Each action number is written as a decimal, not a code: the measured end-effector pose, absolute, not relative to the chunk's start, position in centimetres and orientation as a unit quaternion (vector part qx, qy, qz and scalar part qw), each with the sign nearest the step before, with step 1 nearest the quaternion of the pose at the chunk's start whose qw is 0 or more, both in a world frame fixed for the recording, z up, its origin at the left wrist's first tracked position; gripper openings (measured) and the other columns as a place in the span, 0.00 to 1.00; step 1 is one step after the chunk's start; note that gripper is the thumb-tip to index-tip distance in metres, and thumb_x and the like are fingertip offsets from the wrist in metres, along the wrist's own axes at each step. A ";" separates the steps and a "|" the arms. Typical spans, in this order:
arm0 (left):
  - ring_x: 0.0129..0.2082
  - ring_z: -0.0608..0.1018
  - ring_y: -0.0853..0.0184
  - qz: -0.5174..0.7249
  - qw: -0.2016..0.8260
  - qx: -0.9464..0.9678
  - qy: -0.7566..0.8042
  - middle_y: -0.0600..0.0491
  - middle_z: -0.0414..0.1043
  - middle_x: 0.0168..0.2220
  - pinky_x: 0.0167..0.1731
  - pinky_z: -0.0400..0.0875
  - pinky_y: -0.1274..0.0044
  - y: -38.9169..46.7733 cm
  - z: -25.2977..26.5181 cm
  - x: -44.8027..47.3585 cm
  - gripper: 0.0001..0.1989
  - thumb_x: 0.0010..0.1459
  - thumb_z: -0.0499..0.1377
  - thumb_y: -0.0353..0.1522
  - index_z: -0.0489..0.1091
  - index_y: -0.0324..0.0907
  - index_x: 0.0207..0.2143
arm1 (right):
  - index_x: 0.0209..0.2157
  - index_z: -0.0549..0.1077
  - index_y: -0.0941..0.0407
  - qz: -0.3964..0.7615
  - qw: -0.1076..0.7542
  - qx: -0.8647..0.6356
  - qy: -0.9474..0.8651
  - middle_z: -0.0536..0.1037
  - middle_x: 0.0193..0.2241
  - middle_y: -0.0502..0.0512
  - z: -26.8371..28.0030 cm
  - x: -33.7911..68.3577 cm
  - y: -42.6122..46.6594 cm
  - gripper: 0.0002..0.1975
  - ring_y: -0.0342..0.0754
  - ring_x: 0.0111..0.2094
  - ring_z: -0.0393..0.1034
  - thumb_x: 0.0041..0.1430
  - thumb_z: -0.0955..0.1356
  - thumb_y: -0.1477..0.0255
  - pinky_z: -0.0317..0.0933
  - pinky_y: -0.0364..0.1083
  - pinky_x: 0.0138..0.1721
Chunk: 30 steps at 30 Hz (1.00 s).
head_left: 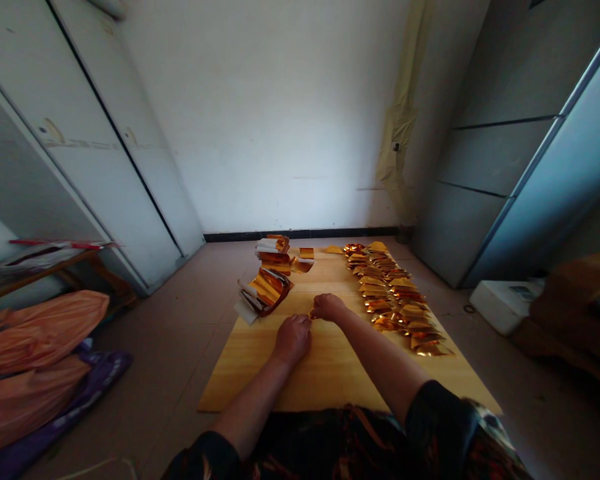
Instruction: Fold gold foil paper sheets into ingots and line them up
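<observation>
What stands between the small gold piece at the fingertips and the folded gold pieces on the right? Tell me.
The right hand itself stands between the small gold piece and the folded gold pieces; past it, nothing visible but board.

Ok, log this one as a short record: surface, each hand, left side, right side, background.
surface: light wooden board
left hand: on the board, fingertips by a small gold piece
right hand: fingertips at the same piece; exact grip too small to tell
left side: loose stacks of shiny gold sheets
right side: many gold foil pieces, overlapping in lengthwise rows
background: white wall
</observation>
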<state>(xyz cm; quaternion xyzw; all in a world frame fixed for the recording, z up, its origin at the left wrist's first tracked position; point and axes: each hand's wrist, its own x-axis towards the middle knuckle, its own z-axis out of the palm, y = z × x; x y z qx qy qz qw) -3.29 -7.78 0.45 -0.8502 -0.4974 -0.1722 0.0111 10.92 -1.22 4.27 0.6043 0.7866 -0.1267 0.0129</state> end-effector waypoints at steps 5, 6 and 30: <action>0.42 0.76 0.63 -0.205 -0.011 -0.845 -0.493 0.48 0.76 0.42 0.46 0.69 0.71 -8.1 0.4 -3.9 0.13 0.50 0.53 0.23 0.74 0.40 0.35 | 0.40 0.77 0.53 -0.124 0.039 0.603 0.787 0.77 0.43 0.59 4.5 10.5 -0.6 0.21 0.53 0.44 0.71 0.48 0.69 0.55 0.63 0.44 0.39; 0.42 0.76 0.63 -0.213 -0.015 -0.845 -0.491 0.48 0.76 0.42 0.46 0.69 0.71 -8.1 0.4 -4.0 0.12 0.50 0.53 0.23 0.74 0.40 0.34 | 0.40 0.77 0.53 -0.125 0.042 0.604 0.786 0.77 0.43 0.59 4.5 10.4 -0.5 0.21 0.53 0.45 0.71 0.47 0.69 0.55 0.63 0.44 0.39; 0.39 0.76 0.65 -0.225 -0.016 -0.842 -0.491 0.49 0.76 0.38 0.43 0.66 0.72 -7.8 -0.2 -4.3 0.09 0.51 0.53 0.24 0.72 0.42 0.30 | 0.39 0.76 0.55 -0.159 0.000 0.644 0.749 0.79 0.40 0.58 4.3 10.9 0.2 0.19 0.51 0.40 0.73 0.49 0.68 0.58 0.61 0.41 0.32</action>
